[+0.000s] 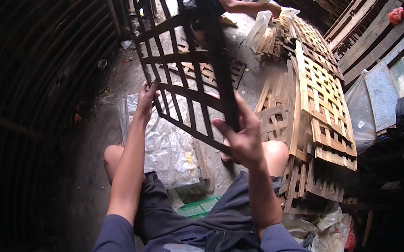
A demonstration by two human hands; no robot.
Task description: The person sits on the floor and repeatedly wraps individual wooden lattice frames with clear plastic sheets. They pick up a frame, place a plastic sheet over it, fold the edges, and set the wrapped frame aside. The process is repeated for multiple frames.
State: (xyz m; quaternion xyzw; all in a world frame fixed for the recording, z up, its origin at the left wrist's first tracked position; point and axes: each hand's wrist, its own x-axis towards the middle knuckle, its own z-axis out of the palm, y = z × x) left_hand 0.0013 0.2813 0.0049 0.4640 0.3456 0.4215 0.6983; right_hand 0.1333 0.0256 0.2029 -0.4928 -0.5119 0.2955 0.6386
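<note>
Both hands [146,99] [242,135] grip a dark woven-slat lattice [182,53].

Dark woven lattice panel of flat bamboo strips [187,54] | tilted up before you, lower corner near your knees, top reaching away | open square gaps throughout | your left hand [145,101] at its left edge, right hand [243,135] gripping its lower-right edge

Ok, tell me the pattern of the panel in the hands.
An open square lattice of crossed dark strips, head view.
</note>
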